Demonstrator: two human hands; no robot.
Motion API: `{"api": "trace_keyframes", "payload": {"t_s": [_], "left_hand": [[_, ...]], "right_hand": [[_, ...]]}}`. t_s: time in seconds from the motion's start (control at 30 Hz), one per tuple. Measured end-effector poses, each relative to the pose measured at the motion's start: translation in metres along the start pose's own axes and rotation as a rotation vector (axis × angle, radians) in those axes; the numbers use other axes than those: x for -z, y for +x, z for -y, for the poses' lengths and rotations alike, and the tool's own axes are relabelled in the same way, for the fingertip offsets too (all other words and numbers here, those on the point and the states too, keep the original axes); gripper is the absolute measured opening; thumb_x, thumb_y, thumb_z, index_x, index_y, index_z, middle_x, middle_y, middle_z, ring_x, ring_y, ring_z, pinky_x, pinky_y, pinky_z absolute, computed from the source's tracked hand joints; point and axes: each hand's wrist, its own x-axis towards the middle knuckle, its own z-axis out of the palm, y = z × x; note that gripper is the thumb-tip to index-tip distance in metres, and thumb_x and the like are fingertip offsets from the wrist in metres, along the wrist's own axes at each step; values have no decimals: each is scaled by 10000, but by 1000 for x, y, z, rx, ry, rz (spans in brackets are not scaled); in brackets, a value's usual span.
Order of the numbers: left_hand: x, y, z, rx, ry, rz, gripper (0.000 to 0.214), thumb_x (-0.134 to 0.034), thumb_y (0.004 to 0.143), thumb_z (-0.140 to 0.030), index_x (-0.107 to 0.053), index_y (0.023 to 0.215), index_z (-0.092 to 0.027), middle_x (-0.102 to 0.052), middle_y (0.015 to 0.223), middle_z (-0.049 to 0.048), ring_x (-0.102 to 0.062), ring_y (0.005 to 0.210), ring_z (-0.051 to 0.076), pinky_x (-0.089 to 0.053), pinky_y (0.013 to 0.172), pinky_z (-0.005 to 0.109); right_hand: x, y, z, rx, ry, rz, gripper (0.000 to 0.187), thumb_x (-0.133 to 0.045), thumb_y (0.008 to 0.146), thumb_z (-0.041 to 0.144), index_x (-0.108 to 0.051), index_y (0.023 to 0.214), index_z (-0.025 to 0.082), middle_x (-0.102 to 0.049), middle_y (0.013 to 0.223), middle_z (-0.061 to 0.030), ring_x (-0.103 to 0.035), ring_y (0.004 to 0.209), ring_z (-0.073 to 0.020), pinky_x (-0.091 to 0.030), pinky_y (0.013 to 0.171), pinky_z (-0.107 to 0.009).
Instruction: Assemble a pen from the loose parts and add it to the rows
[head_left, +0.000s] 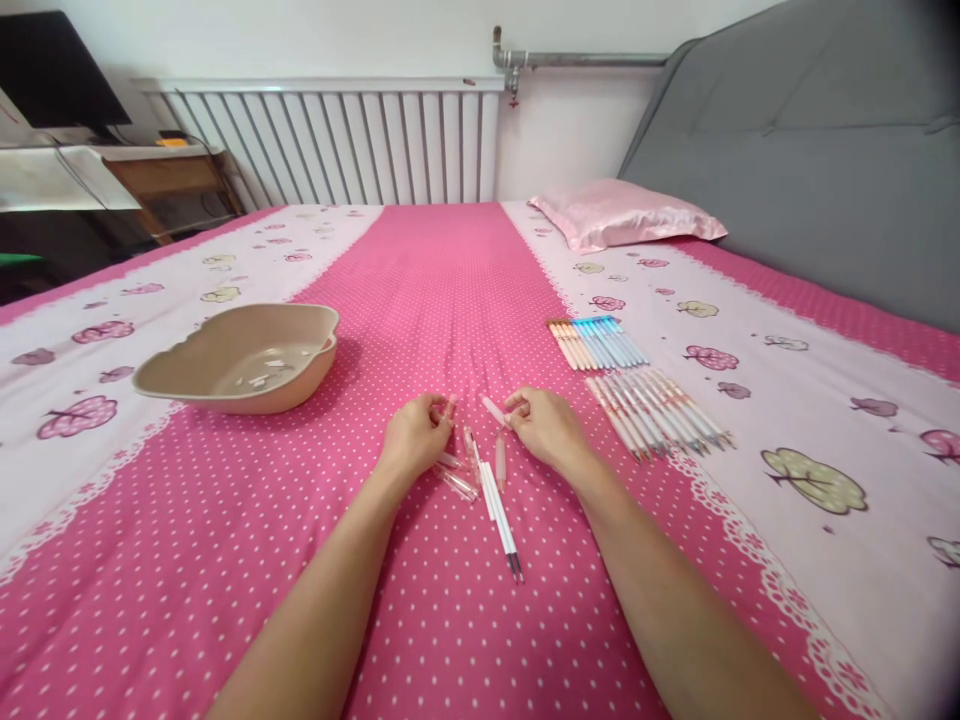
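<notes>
My left hand (415, 437) pinches a small pink pen part (449, 407) between thumb and fingers; its exact kind is partly hidden. Opposite it, my right hand (546, 427) grips a pale pink pen barrel (493, 410) that points up and to the left. On the sheet between my wrists lie white pen refills (498, 512) with dark tips toward me. Beside them rests another pink pen barrel (501, 460). Several clear pen pieces (457, 484) lie just below my left fingers, and a slim clear-and-pink piece (471, 447) sits between the hands.
At left stands a beige basin (232, 390) with small white bits inside. To the right lie a row of orange and blue pen parts (596, 343) and a row of pale pens (656, 412). A pink pillow (626, 213) is farther back, before the radiator (337, 145).
</notes>
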Motion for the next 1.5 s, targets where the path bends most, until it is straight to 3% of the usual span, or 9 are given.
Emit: {"api": "trace_keyframes", "payload": {"t_s": [0.1,0.23,0.5,0.77,1.07,1.17,1.37,1.5], "left_hand": [[1,0,0,-6,-3,-6,336,-509,811,-297,-600,1095,-143,-651,816,56,-589,718,178,-388,605,250],[2,-1,-1,5,-31,-2,376,-516,803,-256,-569,1148,-117,-654,844,71,-595,728,179,-401,609,246],[3,0,0,-11,-51,7,487,-473,811,-184,-452,1290,-99,-654,911,100,-603,725,180,-428,643,258],[3,0,1,-54,-67,26,424,-430,857,-288,-530,1232,-117,-661,891,105,-605,723,193,-438,648,269],[2,-1,0,-28,-80,-3,414,-413,856,-321,-561,1179,-108,-669,976,123,-620,814,213,-453,710,286],[2,0,0,-15,-70,-11,395,-388,851,-265,-574,1163,-111,-682,891,111,-625,786,208,-453,713,286],[4,1,2,-1,-50,-25,362,-424,825,-257,-615,1108,-138,-682,782,81,-629,747,203,-448,687,276],[4,-1,2,-4,-54,-12,359,-475,805,-330,-638,1063,-142,-682,762,84,-631,716,213,-449,649,282]], "right_hand": [[2,-3,3,-6,-53,-19,198,-504,781,138,-659,888,200,-692,846,-44,-621,792,-181,-395,644,-255],[5,-7,6,144,-97,-72,225,-516,774,103,-673,860,241,-630,956,-33,-593,806,-160,-371,624,-240],[-2,-7,4,263,-203,29,196,-524,798,155,-703,812,233,-601,967,-39,-559,828,-165,-343,581,-243],[-10,-2,5,237,-30,-4,103,-577,782,142,-667,767,191,-616,943,-43,-548,898,-169,-402,775,-267],[-16,1,8,322,134,-123,64,-585,781,181,-648,791,179,-643,886,-45,-563,877,-172,-408,827,-297],[-12,-1,11,269,127,-123,141,-518,835,229,-645,856,170,-650,917,-54,-576,864,-166,-418,793,-281],[-6,-3,10,9,-45,-44,269,-480,840,178,-581,1088,153,-674,997,-85,-609,910,-196,-417,762,-279],[-9,-3,9,0,-55,26,286,-534,814,215,-588,1089,157,-693,910,-72,-629,830,-188,-416,694,-261]]}}
